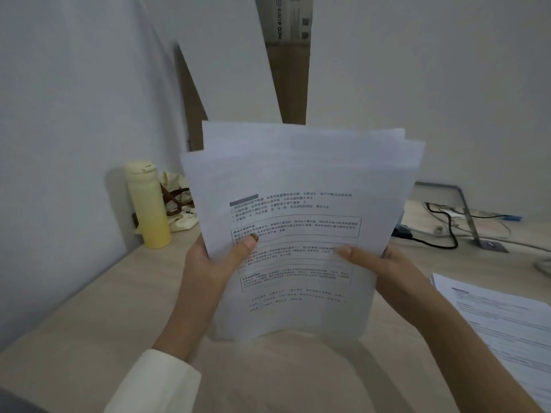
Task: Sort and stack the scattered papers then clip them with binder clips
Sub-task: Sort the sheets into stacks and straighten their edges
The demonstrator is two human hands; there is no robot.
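A sheaf of white printed papers (301,180) stands upright above the wooden desk (89,317), its sheets uneven at the top edge and its lower edge bowed just over the desk. My left hand (214,263) grips the sheaf's left side, thumb on the front page. On the right side, my right hand (384,269) holds it the same way, thumb across the printed text. Another printed sheet (504,320) lies flat on the desk at the right. No binder clip is in view.
A yellow bottle (147,204) stands by the wall at the left, a cloth bag (179,201) behind it. Cables (447,231) and a metal monitor stand (474,222) lie at the back right. White boards lean on the wall behind.
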